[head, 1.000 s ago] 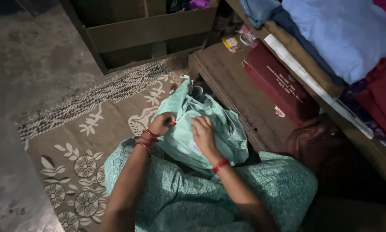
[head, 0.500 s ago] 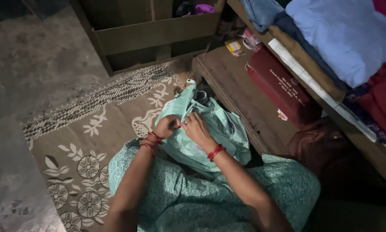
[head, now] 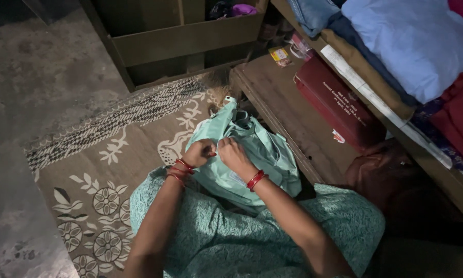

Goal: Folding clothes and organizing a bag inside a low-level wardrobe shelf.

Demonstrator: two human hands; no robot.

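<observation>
I look down from a head camera at my own lap. A mint-green bag (head: 252, 157) rests against my knees, partly on my patterned teal dress (head: 252, 231) and partly on a brown rug with cream flower shapes (head: 102, 170). Its top points away from me, toward a low wooden shelf board (head: 288, 110).

My left hand (head: 199, 152) is curled into a loose fist, pinching the bag's fabric near its middle. Red bangles (head: 179, 170) circle that wrist. My right hand (head: 234, 154) sits just beside it, the two hands touching or nearly so, fingers bent and gripping the same fold of the bag. A red bangle (head: 255, 179) sits on that wrist too. Both hands are closed on the bag; what lies under the fingers I cannot make out.

On the shelf board lies a dark red flat case (head: 337, 100). Above it, on a higher shelf, are stacked folded clothes: pale blue cloth (head: 416, 41) and red cloth (head: 460, 113). A dark wooden crate (head: 185, 36) stands beyond the rug, on a grey concrete floor (head: 41, 77).
</observation>
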